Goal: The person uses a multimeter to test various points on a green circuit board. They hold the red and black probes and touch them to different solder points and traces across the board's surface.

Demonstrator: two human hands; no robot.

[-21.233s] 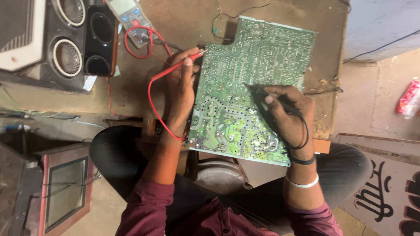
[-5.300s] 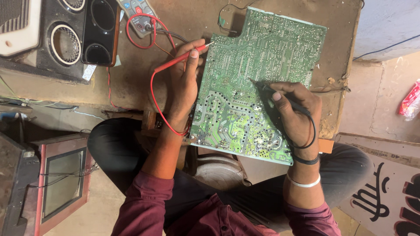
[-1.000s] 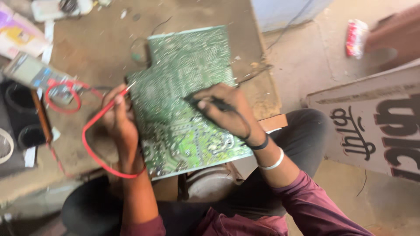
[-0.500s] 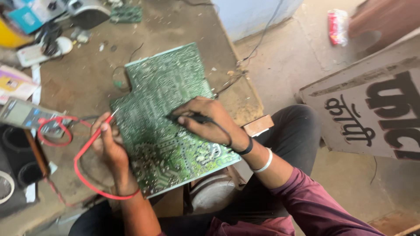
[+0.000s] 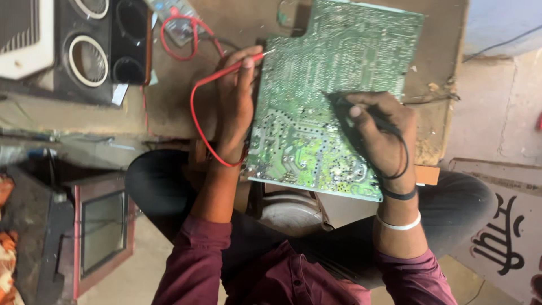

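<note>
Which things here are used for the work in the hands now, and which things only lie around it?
In use:
- green circuit board
- red probe in left hand, tip at the board's edge
- black probe in right hand, tip on the board
- meter, joined by the red lead

Lying about:
- black speaker box
- small framed screen
- printed cardboard

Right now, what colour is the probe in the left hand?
Red probe, with its red lead, in the left hand; head view.
</note>
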